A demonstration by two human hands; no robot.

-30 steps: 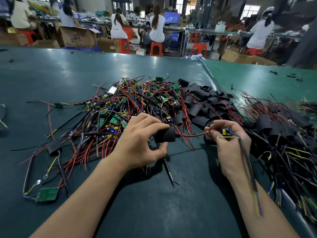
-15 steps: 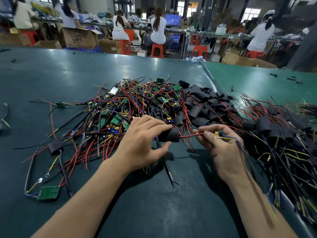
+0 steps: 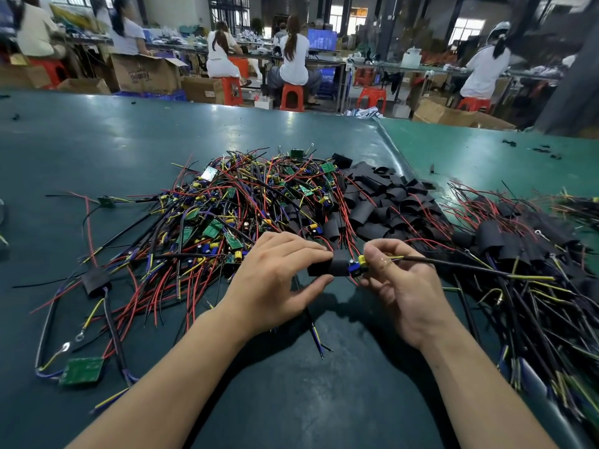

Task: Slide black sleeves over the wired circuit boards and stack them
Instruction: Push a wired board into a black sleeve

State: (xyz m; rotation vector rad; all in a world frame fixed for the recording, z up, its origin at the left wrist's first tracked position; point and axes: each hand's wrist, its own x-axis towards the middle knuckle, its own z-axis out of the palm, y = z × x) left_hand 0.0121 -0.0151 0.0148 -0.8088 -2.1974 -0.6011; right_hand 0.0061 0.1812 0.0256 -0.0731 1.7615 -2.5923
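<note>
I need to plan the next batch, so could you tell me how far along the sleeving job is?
Done: a heap of sleeved boards lies at the right. In hand: the left hand holds a black sleeve while the right hand pinches a board at its mouth, blue and yellow parts still showing. Left: a large pile of bare wired boards and loose sleeves. Roughly midway, at a guess.

Bench (image 3: 97, 150): dark green, glossy top.
Background: seated people (image 3: 293, 50) on red stools (image 3: 291, 97).
Left rear: open cardboard boxes (image 3: 146, 74).
Far centre: blue screen (image 3: 322, 39).
</note>
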